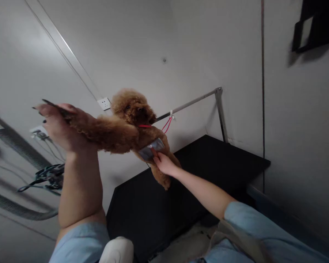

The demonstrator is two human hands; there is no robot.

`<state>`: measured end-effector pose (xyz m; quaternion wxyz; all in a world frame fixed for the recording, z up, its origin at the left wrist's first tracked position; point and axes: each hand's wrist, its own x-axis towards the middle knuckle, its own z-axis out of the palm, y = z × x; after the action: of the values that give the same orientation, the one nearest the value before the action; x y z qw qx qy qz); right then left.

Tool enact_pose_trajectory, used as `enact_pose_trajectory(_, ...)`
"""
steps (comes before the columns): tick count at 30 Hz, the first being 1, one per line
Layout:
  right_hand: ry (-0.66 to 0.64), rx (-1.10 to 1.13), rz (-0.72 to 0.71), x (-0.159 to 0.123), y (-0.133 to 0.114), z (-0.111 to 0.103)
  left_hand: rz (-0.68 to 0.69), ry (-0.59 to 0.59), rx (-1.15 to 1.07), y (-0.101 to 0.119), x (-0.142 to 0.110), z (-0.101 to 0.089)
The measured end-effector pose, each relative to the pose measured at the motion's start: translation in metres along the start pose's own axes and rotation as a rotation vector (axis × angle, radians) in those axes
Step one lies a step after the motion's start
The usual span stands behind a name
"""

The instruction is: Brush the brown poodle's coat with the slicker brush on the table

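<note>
- A small brown curly-coated dog (126,124) stands on the black surface (208,171), near its back edge by the grey wall, with its head turned toward the camera.
- The left hand (57,126) lifts one of the dog's legs out to the side; its grip is closed around the paw end, with a dark-nailed fingertip or two sticking out past it.
- The right hand (164,163) reaches in under the dog's chest, its grip pinched on a slicker brush (151,149) laid against the fur.
- A red leash (164,125) runs from the dog's neck to the metal grooming arm (200,98) clamped at the far corner of the surface.
- Handling, as I judge it: the dog is light, warm and soft, and alive, so it may twist or pull back; the thin leg is fragile and should be supported low near the paw, without tugging sideways.
- The fluffy coat gives little purchase, so a cupped hold suits better than a squeeze.
- A wall socket (104,103) sits behind the dog, and hoses and cables (46,175) hang at the left.
</note>
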<state>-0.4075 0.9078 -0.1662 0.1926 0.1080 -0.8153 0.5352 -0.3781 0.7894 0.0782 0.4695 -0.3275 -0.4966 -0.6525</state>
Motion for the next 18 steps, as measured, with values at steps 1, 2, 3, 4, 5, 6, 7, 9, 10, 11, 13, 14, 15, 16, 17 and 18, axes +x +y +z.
enact_pose_trajectory(1,-0.047,-0.012,0.076,-0.007,0.002,0.004,-0.015,-0.020,-0.064,0.003,-0.001,0.002)
enact_pose_trajectory(2,-0.088,-0.018,0.120,-0.014,0.003,0.007,-0.021,-0.050,-0.118,0.006,-0.002,0.005)
enact_pose_trajectory(3,-0.116,-0.020,0.115,-0.018,0.001,0.008,-0.020,-0.084,-0.148,0.009,-0.002,0.009)
enact_pose_trajectory(4,-0.119,-0.017,0.070,-0.020,-0.005,0.007,-0.020,-0.111,-0.160,0.011,-0.003,0.015)
enact_pose_trajectory(5,-0.093,-0.008,-0.004,-0.017,-0.013,0.004,-0.018,-0.122,-0.163,0.014,-0.003,0.022)
enact_pose_trajectory(6,-0.045,0.002,-0.090,-0.012,-0.022,0.000,-0.021,-0.128,-0.161,0.016,-0.003,0.029)
enact_pose_trajectory(7,0.003,0.010,-0.147,-0.007,-0.030,-0.004,-0.033,-0.133,-0.156,0.019,-0.003,0.038)
enact_pose_trajectory(9,0.055,0.014,-0.161,0.000,-0.034,-0.008,-0.063,-0.121,-0.151,0.024,-0.001,0.054)
enact_pose_trajectory(10,0.059,0.010,-0.119,-0.002,-0.028,-0.005,-0.075,-0.112,-0.152,0.027,0.000,0.061)
enact_pose_trajectory(11,0.046,0.008,-0.053,-0.007,-0.019,0.000,-0.082,-0.105,-0.152,0.029,0.001,0.067)
enact_pose_trajectory(13,-0.022,0.032,0.108,-0.026,0.005,0.017,-0.086,-0.069,-0.151,0.033,0.003,0.078)
enact_pose_trajectory(14,-0.069,0.053,0.178,-0.036,0.016,0.026,-0.081,-0.060,-0.150,0.034,0.004,0.083)
enact_pose_trajectory(15,-0.111,0.083,0.226,-0.044,0.023,0.032,-0.079,-0.050,-0.144,0.034,0.005,0.087)
enact_pose_trajectory(16,-0.140,0.118,0.244,-0.048,0.025,0.035,-0.076,-0.036,-0.145,0.032,0.007,0.091)
enact_pose_trajectory(17,-0.145,0.155,0.223,-0.047,0.024,0.035,-0.077,-0.031,-0.166,0.030,0.010,0.094)
enact_pose_trajectory(18,-0.119,0.186,0.168,-0.042,0.019,0.031,-0.081,-0.032,-0.201,0.026,0.014,0.096)
